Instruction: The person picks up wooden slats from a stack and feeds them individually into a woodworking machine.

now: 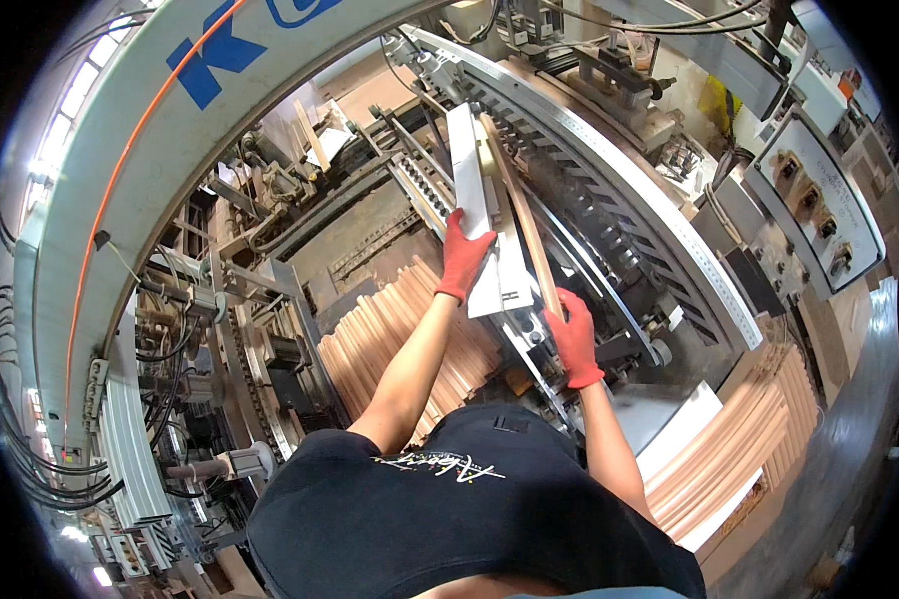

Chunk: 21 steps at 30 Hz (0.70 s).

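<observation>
Two arms (408,371) outstretched, left hand (465,262) ahead, right hand (574,344) holding strip (520,204)

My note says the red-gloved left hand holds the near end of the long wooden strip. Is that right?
Wrong hand: the head view shows the red-gloved right hand holding the near end of the long wooden strip. The left hand is at the pale metal bar.

Down at the frame's lower centre I see a black short-sleeved shirt (469,529) with white script lettering (454,467), plus plain red gloves (463,262) on both hands (573,344).
</observation>
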Each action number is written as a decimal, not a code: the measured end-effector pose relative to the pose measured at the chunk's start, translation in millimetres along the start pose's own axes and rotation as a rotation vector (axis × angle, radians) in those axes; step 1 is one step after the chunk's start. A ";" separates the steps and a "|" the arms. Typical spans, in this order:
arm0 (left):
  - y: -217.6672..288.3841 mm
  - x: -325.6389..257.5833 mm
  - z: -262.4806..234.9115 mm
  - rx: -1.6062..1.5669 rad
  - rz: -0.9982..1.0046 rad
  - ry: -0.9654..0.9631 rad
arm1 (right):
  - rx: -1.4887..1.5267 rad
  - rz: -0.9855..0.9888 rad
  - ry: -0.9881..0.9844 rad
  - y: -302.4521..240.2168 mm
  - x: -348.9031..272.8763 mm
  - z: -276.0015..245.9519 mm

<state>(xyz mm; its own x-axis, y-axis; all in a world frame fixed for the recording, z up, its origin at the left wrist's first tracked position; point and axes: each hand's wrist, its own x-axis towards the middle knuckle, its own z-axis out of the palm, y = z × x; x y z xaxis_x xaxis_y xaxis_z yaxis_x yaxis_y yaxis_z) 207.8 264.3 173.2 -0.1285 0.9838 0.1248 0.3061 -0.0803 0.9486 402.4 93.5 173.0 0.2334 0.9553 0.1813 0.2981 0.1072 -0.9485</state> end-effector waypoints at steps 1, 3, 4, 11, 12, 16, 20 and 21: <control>0.5 4.3 -1.2 -0.061 -0.035 0.002 | -0.004 -0.020 0.006 4.4 8.0 8.3; 2.6 12.8 1.2 -0.186 -0.106 -0.007 | 0.130 0.067 0.009 -2.0 32.1 25.3; 8.1 12.4 5.7 -0.184 -0.102 0.005 | 0.099 0.068 -0.001 6.0 42.0 30.7; -11.3 18.7 9.5 -0.113 -0.153 0.030 | -0.075 -0.044 -0.094 20.5 65.2 54.8; -13.6 19.5 9.1 -0.096 -0.134 0.029 | -0.131 -0.055 -0.112 33.9 65.5 59.3; -5.0 13.7 17.3 -0.100 -0.091 0.007 | -0.418 -0.031 -0.116 32.7 62.6 56.0; -3.8 13.1 18.3 -0.005 -0.099 0.032 | -0.408 -0.046 -0.101 36.9 75.3 64.1; -2.5 15.0 20.2 -0.013 -0.097 0.038 | -0.419 -0.059 -0.088 36.0 79.9 66.6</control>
<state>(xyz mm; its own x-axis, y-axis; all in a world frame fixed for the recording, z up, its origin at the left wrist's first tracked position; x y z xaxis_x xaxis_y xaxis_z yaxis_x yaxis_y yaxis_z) 224.2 282.4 166.9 -0.1924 0.9804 0.0424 0.2778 0.0130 0.9605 370.1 192.0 136.0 0.1305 0.9726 0.1922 0.6632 0.0584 -0.7461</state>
